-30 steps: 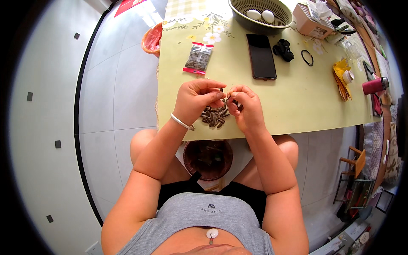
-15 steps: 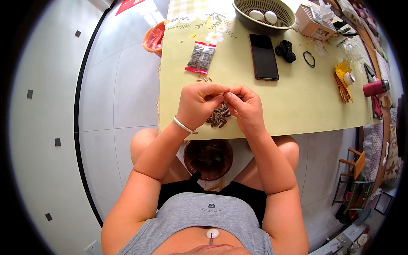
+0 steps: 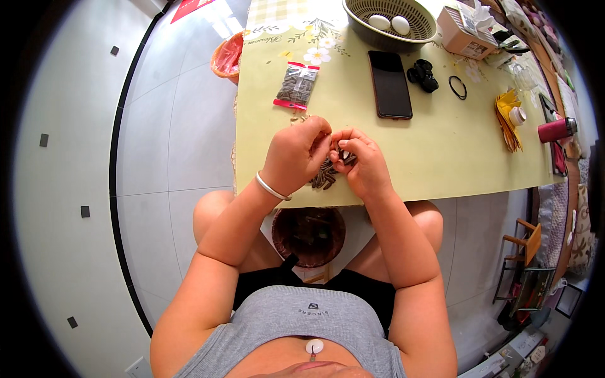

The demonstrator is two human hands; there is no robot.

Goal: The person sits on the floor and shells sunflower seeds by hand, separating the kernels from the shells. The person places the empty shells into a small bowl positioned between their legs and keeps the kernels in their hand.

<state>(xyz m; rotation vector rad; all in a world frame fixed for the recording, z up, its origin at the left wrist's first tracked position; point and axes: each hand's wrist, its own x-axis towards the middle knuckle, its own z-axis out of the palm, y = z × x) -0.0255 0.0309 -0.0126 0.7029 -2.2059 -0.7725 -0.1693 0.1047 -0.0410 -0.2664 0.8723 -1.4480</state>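
My left hand (image 3: pixel 295 155) and my right hand (image 3: pixel 360 165) meet above the near edge of the pale yellow table (image 3: pixel 441 145). Both pinch one dark sunflower seed (image 3: pixel 340 152) between their fingertips. A small heap of striped sunflower seeds (image 3: pixel 324 176) lies on the table just under the hands. A silver bangle (image 3: pixel 271 187) circles my left wrist. Farther back on the left lies a small clear packet of seeds (image 3: pixel 297 87) with a red edge.
A black phone (image 3: pixel 389 84), black earbud case (image 3: pixel 422 75), hair tie (image 3: pixel 457 87), basket with two eggs (image 3: pixel 391 25), tissue box (image 3: pixel 465 33), yellow wrappers (image 3: pixel 508 120) and red flask (image 3: pixel 557 130) lie on the table. A brown bin (image 3: pixel 309 234) stands between my knees; an orange bin (image 3: pixel 227 58) on the floor.
The hands stay together over the seed heap; only the fingertips have shifted slightly around the seed. The view has drifted a little.
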